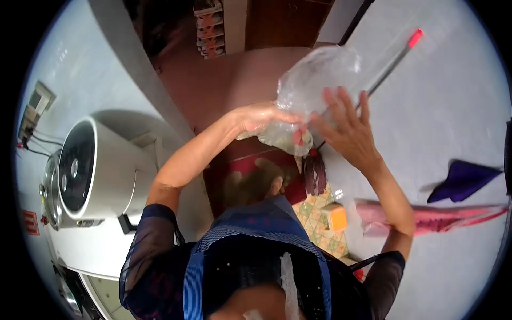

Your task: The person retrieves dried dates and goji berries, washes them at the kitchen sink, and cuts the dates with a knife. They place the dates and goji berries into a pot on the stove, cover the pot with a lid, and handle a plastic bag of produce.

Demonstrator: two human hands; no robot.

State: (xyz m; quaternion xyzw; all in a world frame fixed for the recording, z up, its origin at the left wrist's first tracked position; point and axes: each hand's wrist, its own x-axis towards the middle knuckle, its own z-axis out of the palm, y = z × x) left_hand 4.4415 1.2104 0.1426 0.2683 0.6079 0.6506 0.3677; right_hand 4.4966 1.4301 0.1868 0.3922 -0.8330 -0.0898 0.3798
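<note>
A clear plastic bag [317, 72] is held up in front of me, its upper part puffed out. My left hand [261, 116] grips it from the left side, thumb pointing across it. In the lower part of the bag, below the thumb, small pale and reddish contents [302, 136] show through the plastic. My right hand [346, 130] is raised at the bag's right side, fingers spread and slightly blurred, with the fingertips overlapping the bag in this view.
A white rice cooker [114, 170] sits on the white counter [96, 245] to my left. Against the right wall are a mop [392, 66], a pink cloth [442, 218] and a purple cloth [458, 180]. A red mat [224, 178] and an orange-and-white box [336, 217] lie low by my feet.
</note>
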